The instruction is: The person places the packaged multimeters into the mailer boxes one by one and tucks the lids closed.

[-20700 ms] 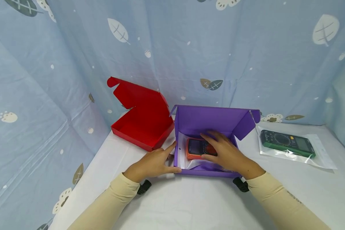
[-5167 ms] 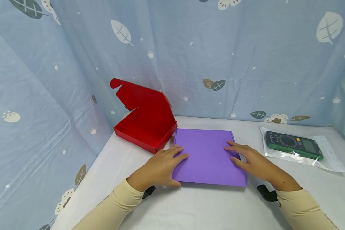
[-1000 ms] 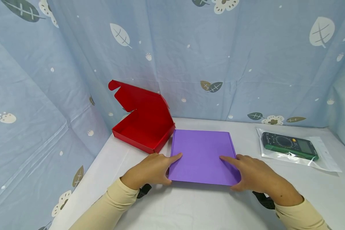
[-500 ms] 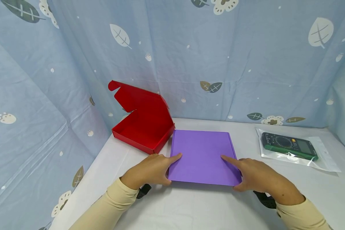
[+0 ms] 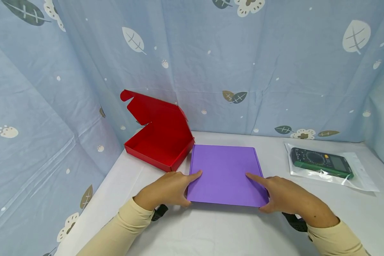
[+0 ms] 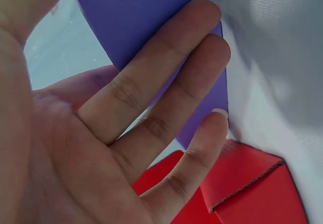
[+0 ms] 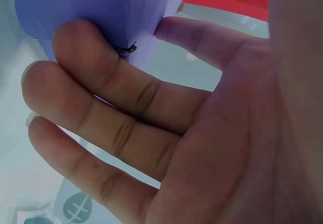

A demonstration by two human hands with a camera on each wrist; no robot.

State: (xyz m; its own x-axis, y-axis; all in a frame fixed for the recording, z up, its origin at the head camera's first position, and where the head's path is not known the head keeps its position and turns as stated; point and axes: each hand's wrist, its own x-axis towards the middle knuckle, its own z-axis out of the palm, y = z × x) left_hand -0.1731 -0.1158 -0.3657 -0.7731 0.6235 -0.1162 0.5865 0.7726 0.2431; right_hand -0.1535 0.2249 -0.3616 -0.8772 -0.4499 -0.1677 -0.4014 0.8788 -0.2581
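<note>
A flat purple cardboard box (image 5: 225, 174), its lid down, lies on the white table in the middle of the head view. My left hand (image 5: 166, 190) is at its left side, index finger on the lid and thumb at the front corner. In the left wrist view, nearly straight fingers (image 6: 171, 82) lie along the box's side. At the opposite side, my right hand (image 5: 286, 195) has its index finger on the lid and thumb by the front right corner. In the right wrist view, the other fingers (image 7: 121, 133) extend with a slight bend beside the box. The box's contents are hidden.
Behind my left hand stands a red cardboard box (image 5: 147, 158) with its lid raised, close to the purple box's far left corner. To the right lies a green and black multimeter (image 5: 321, 161) in a clear plastic bag (image 5: 364, 177). A blue patterned curtain (image 5: 211, 53) hangs behind the table.
Earliest, the purple box stood with its lid up and my right hand on an orange multimeter inside. Its lid later came down. Both hands shifted to its front corners; the last half second is nearly still.
</note>
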